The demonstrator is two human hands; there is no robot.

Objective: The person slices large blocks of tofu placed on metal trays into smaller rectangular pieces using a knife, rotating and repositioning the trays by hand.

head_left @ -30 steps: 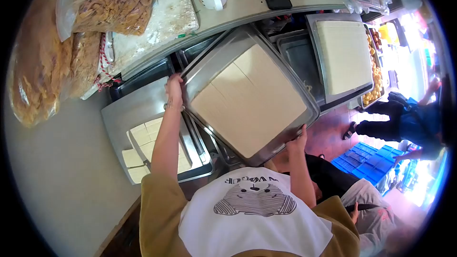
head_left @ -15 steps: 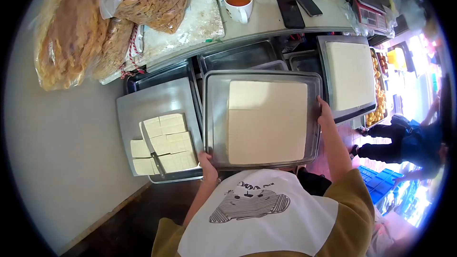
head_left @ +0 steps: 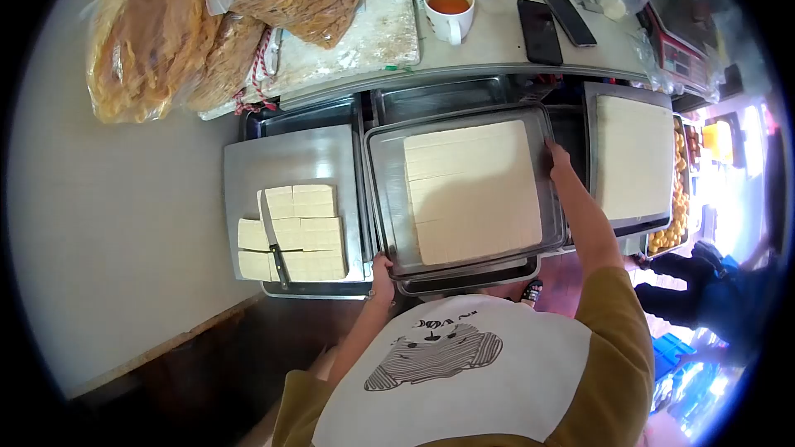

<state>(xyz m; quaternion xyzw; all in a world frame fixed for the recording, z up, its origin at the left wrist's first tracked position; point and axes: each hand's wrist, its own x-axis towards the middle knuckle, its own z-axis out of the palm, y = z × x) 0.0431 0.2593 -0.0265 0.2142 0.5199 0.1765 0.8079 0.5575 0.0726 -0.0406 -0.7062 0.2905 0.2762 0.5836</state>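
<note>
"2 or more clear bags (head_left: 153,41) of brown food sit at the far left, their tops cut off. What's below them?"

"A metal sheet (head_left: 290,153) with cut pale blocks (head_left: 319,236) on it. 1 knife (head_left: 272,236) lies across them, handle toward the person. Under the sheet, only the rims of trays show."

"And the left hand (head_left: 381,271)?"

"Closed around the near left corner of the large tray (head_left: 385,174). The thumb side shows; the fingers under the rim are hidden."

"Where is the pale slab (head_left: 474,190)?"

"Flat in that large tray, between the 2 hands, with fine lines across it and a shadow over part. Another tray (head_left: 468,278) peeks out beneath the near edge; I can't tell whether they touch."

"The right hand (head_left: 560,157)?"

"Gripping the right rim, toward the far end, its fingertips hard to make out."

"Further right?"

"A second slab (head_left: 633,157) on its own metal sheet, then round golden pieces (head_left: 669,236), partly covered by that sheet. Last, 1 other person (head_left: 712,281) in dark trousers and blue, blurred and cut off by the dark edge."
</note>
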